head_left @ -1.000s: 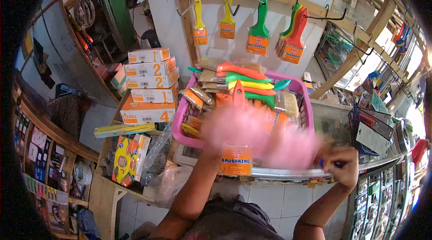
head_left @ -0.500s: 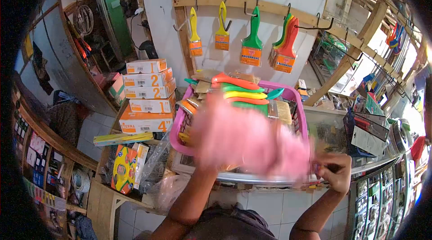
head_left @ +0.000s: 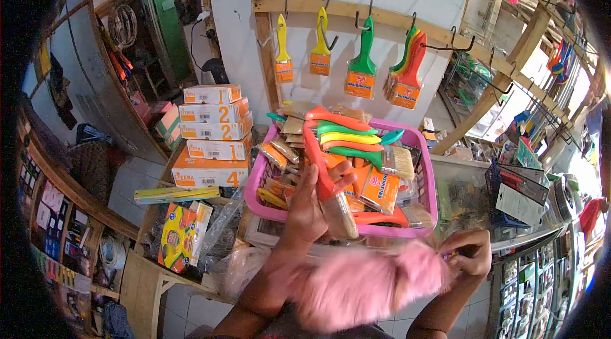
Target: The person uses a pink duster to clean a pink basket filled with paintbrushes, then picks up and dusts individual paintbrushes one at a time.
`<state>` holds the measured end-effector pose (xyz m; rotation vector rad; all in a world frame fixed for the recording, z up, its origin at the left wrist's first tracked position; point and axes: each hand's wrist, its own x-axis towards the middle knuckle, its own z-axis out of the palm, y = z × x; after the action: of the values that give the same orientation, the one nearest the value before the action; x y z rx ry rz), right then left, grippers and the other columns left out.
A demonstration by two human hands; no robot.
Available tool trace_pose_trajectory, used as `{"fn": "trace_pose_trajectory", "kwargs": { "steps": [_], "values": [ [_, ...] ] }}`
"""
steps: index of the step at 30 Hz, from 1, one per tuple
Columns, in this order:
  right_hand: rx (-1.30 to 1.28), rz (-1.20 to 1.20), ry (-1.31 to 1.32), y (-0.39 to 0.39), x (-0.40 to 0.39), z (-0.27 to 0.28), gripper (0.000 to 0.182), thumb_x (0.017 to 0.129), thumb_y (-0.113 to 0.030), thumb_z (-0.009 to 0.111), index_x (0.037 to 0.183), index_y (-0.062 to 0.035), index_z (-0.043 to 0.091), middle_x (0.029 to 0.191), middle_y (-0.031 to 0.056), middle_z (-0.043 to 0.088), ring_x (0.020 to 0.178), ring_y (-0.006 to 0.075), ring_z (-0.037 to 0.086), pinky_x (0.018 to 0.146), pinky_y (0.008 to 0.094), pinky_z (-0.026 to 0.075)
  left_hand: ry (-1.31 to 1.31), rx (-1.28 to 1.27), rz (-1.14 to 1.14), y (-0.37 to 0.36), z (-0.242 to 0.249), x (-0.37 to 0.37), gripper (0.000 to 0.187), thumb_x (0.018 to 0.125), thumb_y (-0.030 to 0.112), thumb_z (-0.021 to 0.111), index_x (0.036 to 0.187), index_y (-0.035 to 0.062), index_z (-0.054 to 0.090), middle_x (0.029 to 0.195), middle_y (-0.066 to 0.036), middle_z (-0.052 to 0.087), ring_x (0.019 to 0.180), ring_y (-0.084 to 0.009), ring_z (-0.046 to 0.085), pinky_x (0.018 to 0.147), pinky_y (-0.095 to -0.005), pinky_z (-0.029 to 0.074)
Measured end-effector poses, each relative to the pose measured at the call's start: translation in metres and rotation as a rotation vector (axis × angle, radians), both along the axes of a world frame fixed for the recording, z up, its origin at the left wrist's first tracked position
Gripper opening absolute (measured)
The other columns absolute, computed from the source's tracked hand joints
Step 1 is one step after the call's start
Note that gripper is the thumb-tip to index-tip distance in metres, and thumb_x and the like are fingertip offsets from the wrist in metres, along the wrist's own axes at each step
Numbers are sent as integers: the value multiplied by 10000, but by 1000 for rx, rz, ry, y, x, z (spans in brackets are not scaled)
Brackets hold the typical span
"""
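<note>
My left hand (head_left: 308, 212) holds a red-handled paintbrush (head_left: 323, 170) upright over the front of a pink basket (head_left: 429, 177), bristles pointing down. My right hand (head_left: 470, 253) is closed on the end of a fluffy pink duster (head_left: 369, 285), which is blurred and hangs between my arms, its far end by my left forearm. Inside the basket lie several brushes with red, green and yellow handles, some in orange-labelled packaging. One loose red-handled brush (head_left: 388, 217) lies at the basket's front edge.
Orange and white boxes (head_left: 213, 167) are stacked left of the basket. Several brushes, among them a green one (head_left: 361, 53), hang from hooks on a wooden rail (head_left: 394, 19). A glass counter (head_left: 458, 193) stands to the right. A yellow box (head_left: 178, 237) leans at the front left.
The pink duster has moved down, from in front of the basket towards my body. The red brush in my left hand and the basket's contents now show, uncovered by the duster.
</note>
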<state>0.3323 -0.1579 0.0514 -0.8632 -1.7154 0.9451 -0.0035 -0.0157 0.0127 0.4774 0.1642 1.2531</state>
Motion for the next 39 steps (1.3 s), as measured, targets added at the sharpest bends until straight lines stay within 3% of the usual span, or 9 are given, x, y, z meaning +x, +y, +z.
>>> {"fn": "trace_pose_trajectory", "kwargs": {
  "steps": [2, 5, 7, 19, 23, 27, 31, 37, 39],
  "values": [
    [-40, -195, 3, -6, -7, 1, 348, 708, -143, 881, 967, 51, 754, 878, 178, 742, 781, 234, 720, 703, 318, 545, 765, 353, 440, -8, 7, 0, 504, 932, 239, 624, 1391, 109, 462, 1188, -118, 641, 1153, -247, 610, 918, -409, 552],
    [-66, -164, -138, -3, -10, 12, 299, 744, -153, 859, 955, 34, 758, 849, 151, 739, 755, 217, 708, 696, 312, 541, -53, -39, 8, -2, -5, 3, 481, 947, 148, 620, 1393, 86, 452, 1200, -78, 600, 1140, -228, 612, 957, -386, 558],
    [-62, -114, -170, -1, -4, 12, 272, 759, -130, 846, 955, 35, 755, 846, 139, 736, 749, 194, 696, 685, 302, 535, 120, 32, -3, 4, 2, 2, 654, 954, 433, 646, 1475, 129, 394, 1327, -75, 561, 1237, -274, 567, 1030, -511, 504],
    [-239, -502, -70, 9, -29, 11, 241, 792, -73, 814, 992, 45, 751, 829, 122, 724, 746, 158, 679, 677, 286, 528, -264, -13, -128, 7, 7, 1, 543, 1062, 432, 315, 1506, 122, 369, 1446, -162, 472, 1412, -285, 400, 1162, -559, 302],
    [-20, 65, -150, 20, -13, 9, 198, 812, -86, 806, 949, 42, 745, 763, 80, 705, 694, 118, 644, 647, 271, 519, -244, 103, -240, 7, 1, -3, 677, 1018, 537, 370, 1549, 120, 323, 1588, -172, 341, 1486, -298, 300, 1190, -576, 238],
    [-374, -474, 15, 16, -27, 7, 240, 762, -100, 841, 934, 39, 746, 839, 154, 742, 785, 238, 727, 744, 345, 551, -323, -40, -167, 6, 3, -1, 713, 1013, 617, 312, 1546, 145, 328, 1634, -147, 246, 1510, -357, 212, 1193, -606, 180],
    [-137, 74, -266, 19, -12, 14, 247, 764, -89, 834, 965, 28, 752, 854, 135, 745, 800, 221, 723, 805, 351, 553, -208, 134, -252, 7, -1, -5, 770, 983, 656, 334, 1574, 164, 295, 1650, -119, 228, 1524, -240, 205, 1197, -572, 164],
    [-343, -473, -96, 12, -26, 6, 310, 721, -118, 876, 963, 34, 756, 854, 142, 742, 792, 210, 721, 745, 328, 550, -295, 11, -162, 4, 1, -1, 639, 984, 495, 429, 1497, 115, 401, 1485, -111, 446, 1406, -286, 369, 1155, -563, 286],
    [-134, -120, -184, 13, -18, 12, 289, 758, -101, 849, 987, 37, 742, 804, 104, 719, 747, 160, 685, 693, 302, 531, -356, -22, -183, 4, 1, -1, 667, 1017, 529, 341, 1529, 102, 364, 1558, -229, 316, 1480, -355, 250, 1160, -601, 255]
  ]
}}
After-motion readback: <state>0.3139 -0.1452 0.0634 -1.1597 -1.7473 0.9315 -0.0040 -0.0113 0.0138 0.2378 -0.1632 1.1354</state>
